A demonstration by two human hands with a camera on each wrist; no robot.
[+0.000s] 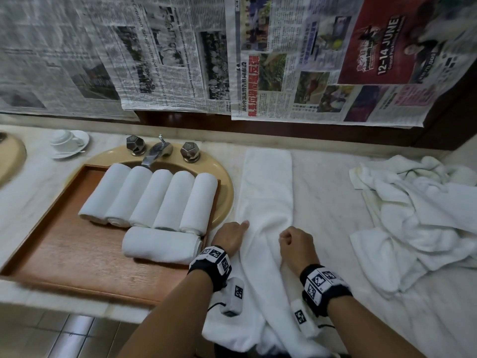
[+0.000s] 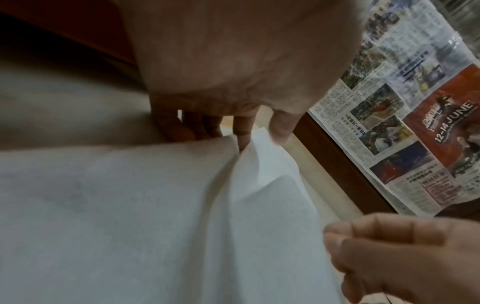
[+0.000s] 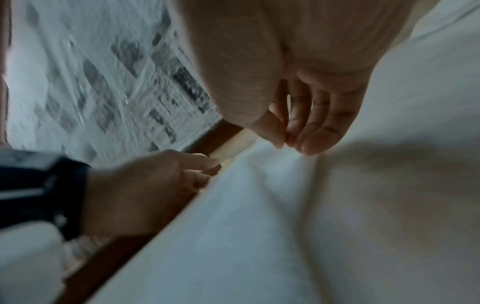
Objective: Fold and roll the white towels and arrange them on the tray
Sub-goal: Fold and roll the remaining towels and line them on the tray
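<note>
A long white towel [image 1: 267,182], folded into a narrow strip, lies on the marble counter and hangs over its front edge. My left hand [image 1: 231,237] pinches the strip's left edge; the left wrist view shows cloth [image 2: 130,205] caught between its fingers [image 2: 241,142]. My right hand [image 1: 294,244] is curled on the strip's right side, and in the right wrist view its thumb and fingertips [image 3: 306,144] meet at the cloth [image 3: 259,226]. The wooden tray [image 1: 64,249] to the left holds a row of several rolled towels [image 1: 149,197], with one more roll [image 1: 160,245] lying crosswise in front of them.
The tray rests across a tan sink basin [image 1: 224,200] with a faucet [image 1: 157,151]. A heap of loose white towels [image 1: 418,215] lies at the right of the counter. A cup and saucer [image 1: 68,142] stand at the back left. Newspaper [image 1: 284,60] covers the wall.
</note>
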